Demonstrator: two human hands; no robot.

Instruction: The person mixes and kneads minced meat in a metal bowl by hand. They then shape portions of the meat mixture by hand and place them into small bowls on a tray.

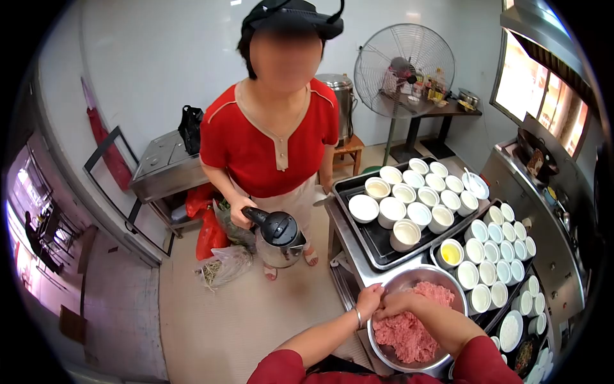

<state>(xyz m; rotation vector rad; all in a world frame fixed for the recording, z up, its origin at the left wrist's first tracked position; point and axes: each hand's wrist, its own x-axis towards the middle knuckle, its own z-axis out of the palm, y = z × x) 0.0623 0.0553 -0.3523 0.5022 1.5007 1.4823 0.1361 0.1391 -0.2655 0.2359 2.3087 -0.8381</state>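
Note:
A steel bowl (458,296) of pink minced meat (412,334) stands at the near edge of the metal table. My left hand (369,301) is closed on the bowl's left rim, with a bracelet at its wrist. Reaching in from the right, my right hand (393,303) is curled into the meat near that same rim. Its fingertips are hidden in the meat. The two hands are close together.
Black trays (382,257) of white cups stand beyond and right of the bowl; one cup (450,254) holds something yellow. A person in red (268,141) faces me, holding a kettle (280,237). A large fan (405,70) stands behind. Bags (225,264) lie on the floor.

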